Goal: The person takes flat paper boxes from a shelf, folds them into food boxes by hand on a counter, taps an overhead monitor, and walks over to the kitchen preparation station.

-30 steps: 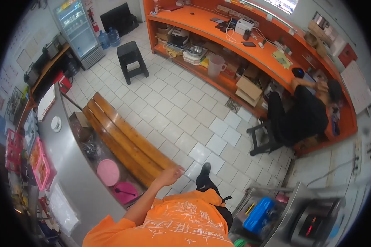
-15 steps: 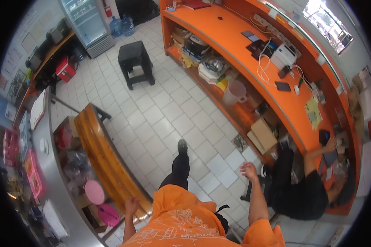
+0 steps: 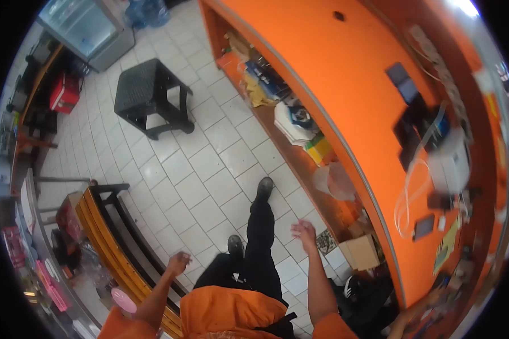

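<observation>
Both your hands look relaxed with nothing in them, fyi. Your right hand (image 3: 304, 231) is the one nearer the orange desk (image 3: 345, 85), whose long front edge slants away ahead on your right, cardboard box (image 3: 360, 252) below it; your left hand (image 3: 178, 263) is beside the wooden bench (image 3: 103, 237), lengthwise on your left.
</observation>
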The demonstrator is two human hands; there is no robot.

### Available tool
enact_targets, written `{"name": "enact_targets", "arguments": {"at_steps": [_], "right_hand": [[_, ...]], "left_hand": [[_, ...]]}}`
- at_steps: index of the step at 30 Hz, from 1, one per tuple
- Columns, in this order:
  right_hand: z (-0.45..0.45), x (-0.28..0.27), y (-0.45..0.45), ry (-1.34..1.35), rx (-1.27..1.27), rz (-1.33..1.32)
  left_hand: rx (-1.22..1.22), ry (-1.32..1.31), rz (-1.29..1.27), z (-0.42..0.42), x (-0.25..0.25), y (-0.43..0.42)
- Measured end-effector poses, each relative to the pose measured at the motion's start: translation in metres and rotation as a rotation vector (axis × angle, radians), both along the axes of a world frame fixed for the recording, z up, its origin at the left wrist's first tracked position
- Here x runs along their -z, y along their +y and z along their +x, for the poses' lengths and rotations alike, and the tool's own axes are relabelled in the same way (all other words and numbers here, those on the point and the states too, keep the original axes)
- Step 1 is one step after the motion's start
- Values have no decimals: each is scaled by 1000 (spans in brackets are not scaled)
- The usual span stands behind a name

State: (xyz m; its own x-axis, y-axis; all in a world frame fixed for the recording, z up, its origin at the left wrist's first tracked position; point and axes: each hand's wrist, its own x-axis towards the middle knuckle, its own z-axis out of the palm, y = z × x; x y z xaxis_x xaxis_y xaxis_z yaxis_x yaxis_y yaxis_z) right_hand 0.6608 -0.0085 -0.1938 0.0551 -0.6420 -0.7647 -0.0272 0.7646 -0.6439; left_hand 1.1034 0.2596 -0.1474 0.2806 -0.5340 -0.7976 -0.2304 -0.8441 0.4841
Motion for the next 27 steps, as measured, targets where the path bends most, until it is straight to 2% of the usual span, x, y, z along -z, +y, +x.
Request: {"name": "enact_targets", "arguments": {"at_steps": [2, 3, 4, 5, 6, 7, 8, 9, 10, 11, 12, 14, 15, 20, 22, 25, 27], "right_hand": [[17, 55, -86, -31, 19, -26], [20, 106, -129, -41, 70, -109], [23, 153, -181, -78, 133, -91], [23, 198, -231, -220, 274, -32], [27, 223, -280, -13, 232, 1], [41, 231, -317, 8, 270, -45], [58, 233, -353, 26, 305, -106], [71, 244, -381, 51, 272, -90], [77, 254, -404, 92, 357, -58], [80, 267, -424, 126, 459, -44], [77, 284, -438, 155, 449, -53], [57, 314, -457, 295, 724, -81], [47, 316, -461, 328, 703, -84], [-46, 283, -418, 478, 628, -69], [-87, 292, -407, 34, 662, -52], [-76, 292, -402, 192, 634, -70], [-62, 293, -400, 98, 697, -41]], "left_hand": [[244, -107, -251, 13, 59, -68], [498, -225, -423, 24, 107, -99], [387, -291, -278, 15, 122, -157], [299, -281, -255, 6, 113, -229], [257, -215, -386, 3, 146, -277], [168, -132, -264, -6, 176, -330], [241, -112, -420, -12, 215, -377], [300, -118, -492, -26, 240, -428], [306, -40, -534, -44, 269, -479], [218, 74, -598, -64, 297, -525], [205, 104, -608, -83, 324, -571], [121, 103, -607, -118, 363, -656], [30, 76, -630, -139, 379, -684], [-268, 63, -478, -193, 356, -725], [-355, 60, -480, -201, 342, -724], [-452, 73, -454, -197, 327, -726], [-424, 111, -418, -193, 319, -726]]}}
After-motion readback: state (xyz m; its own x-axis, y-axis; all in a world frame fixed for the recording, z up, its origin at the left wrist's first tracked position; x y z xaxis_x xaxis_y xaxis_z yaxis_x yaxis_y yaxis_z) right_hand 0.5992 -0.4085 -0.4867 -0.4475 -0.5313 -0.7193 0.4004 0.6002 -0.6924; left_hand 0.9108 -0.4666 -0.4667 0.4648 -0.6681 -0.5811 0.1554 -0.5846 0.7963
